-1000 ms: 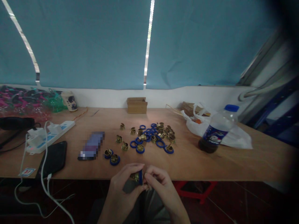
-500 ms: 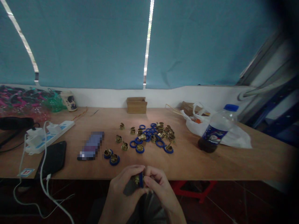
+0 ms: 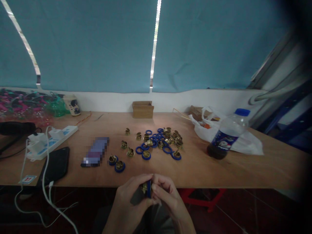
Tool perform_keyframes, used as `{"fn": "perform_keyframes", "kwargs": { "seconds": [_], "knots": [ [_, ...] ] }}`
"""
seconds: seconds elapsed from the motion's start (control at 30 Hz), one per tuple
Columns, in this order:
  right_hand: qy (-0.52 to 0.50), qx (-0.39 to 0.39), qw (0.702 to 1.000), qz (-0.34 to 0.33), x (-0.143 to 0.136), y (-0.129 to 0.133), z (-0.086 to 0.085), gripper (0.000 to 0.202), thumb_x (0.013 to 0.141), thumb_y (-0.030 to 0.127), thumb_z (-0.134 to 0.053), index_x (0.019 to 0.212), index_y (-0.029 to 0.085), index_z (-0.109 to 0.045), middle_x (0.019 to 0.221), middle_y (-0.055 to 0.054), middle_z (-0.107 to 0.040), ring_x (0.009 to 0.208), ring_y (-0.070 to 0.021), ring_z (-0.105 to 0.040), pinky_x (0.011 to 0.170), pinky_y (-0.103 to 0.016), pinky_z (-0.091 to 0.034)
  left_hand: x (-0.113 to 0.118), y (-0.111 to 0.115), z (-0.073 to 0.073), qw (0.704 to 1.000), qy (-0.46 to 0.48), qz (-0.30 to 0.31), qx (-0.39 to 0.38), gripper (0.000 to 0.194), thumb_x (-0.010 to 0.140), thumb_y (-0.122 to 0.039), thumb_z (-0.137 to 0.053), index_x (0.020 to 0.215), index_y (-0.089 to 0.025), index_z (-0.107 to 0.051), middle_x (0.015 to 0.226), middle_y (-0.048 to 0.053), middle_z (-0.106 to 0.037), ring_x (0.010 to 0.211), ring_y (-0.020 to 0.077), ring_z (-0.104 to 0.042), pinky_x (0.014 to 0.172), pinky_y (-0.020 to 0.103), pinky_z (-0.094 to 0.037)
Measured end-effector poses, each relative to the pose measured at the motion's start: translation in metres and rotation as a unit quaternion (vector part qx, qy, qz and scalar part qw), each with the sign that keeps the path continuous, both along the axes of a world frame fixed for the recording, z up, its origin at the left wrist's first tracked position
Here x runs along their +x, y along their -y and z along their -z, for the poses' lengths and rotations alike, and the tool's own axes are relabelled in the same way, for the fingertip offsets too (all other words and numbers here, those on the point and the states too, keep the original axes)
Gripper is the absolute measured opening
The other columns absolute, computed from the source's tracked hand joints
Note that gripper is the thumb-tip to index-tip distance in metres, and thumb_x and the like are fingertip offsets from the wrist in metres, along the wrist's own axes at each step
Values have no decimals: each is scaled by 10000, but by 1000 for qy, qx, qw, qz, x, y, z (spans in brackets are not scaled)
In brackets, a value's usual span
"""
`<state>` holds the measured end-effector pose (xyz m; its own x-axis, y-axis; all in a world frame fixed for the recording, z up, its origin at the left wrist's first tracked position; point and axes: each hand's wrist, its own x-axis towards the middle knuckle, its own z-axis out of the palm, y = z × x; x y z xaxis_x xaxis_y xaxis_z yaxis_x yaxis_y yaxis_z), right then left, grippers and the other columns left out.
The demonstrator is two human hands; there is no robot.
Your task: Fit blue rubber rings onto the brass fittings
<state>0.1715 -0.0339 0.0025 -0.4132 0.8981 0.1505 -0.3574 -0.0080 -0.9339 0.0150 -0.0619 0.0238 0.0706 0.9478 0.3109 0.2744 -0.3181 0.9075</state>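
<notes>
- Left hand [image 3: 130, 196], one, lower centre of the frame: gripping, with thumb below and fingers above, one blue ring [image 3: 149, 188] with one brass fitting [image 3: 144, 188] at its left side; the ring is held on edge, seemingly so that its right face is offered to the other hand.
- Right hand [image 3: 168, 195], one, lower centre: fingers curled, thumb and fingertips closed on the right side of the same piece, apparently while it is steadied opposite; exact contact hidden.
- Ringed fittings [image 3: 119, 166], two, left of centre: laid side by side on the table [image 3: 200, 175], perhaps as a separate lot.
- Bare fittings [image 3: 130, 153], four, centre: spaced apart, probably for easy picking.
- Mixed pile [image 3: 179, 144], one, centre: rings and fittings overlapped, not countable; presumably kept within reach.
- Phone [image 3: 95, 152], one, and power strip [image 3: 69, 130], one, left: laid clear of the pile.
- Carton [image 3: 142, 112], one, upper centre: stood at the rear, seemingly out of the way.
- Bottle [image 3: 223, 139], one, and white bag [image 3: 204, 131], one, right: apparently set aside.
</notes>
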Motion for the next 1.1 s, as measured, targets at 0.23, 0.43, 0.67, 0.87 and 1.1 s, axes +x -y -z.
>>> {"fn": "perform_keyframes", "kwargs": {
  "seconds": [0.23,0.43,0.67,0.87,1.1],
  "knots": [
    [21,-33,999,-4,6,4,-8,355,867,446,-659,685,169,-529,502,94,-391,349,-20,-215,358,-183,-133,5,4,-17,994,-27,40,-101,567,612,2,-721,1121,-248,-703,1070,10,-774,989,215,-709,904,274,-521],
    [43,-73,996,28,3,7,-18,394,841,479,-674,656,180,-496,440,124,-320,320,-12,-169,327,-165,-107,6,4,-20,993,-47,75,-80,340,760,-163,-678,1093,-227,-693,986,29,-781,901,222,-721,806,272,-530],
    [88,-100,990,53,-7,8,-25,409,808,517,-668,636,178,-516,396,123,-333,316,-24,-184,322,-165,-128,4,5,-7,993,-114,35,-17,221,922,-282,-501,1042,-195,-665,974,87,-764,895,239,-719,787,303,-527],
    [109,-103,985,80,-17,14,-33,417,809,546,-626,640,189,-496,376,127,-321,319,-32,-197,333,-170,-118,8,12,6,997,-56,-55,-6,301,946,-322,-456,1102,-184,-673,1151,119,-727,1091,259,-661,930,340,-499],
    [125,-103,980,119,-29,17,-33,438,801,569,-601,608,204,-455,389,122,-310,317,-41,-221,328,-179,-123,6,15,0,998,21,-32,-51,342,969,-346,-420,1142,-201,-676,1204,96,-713,1118,247,-649,900,328,-534]
  ]
}}
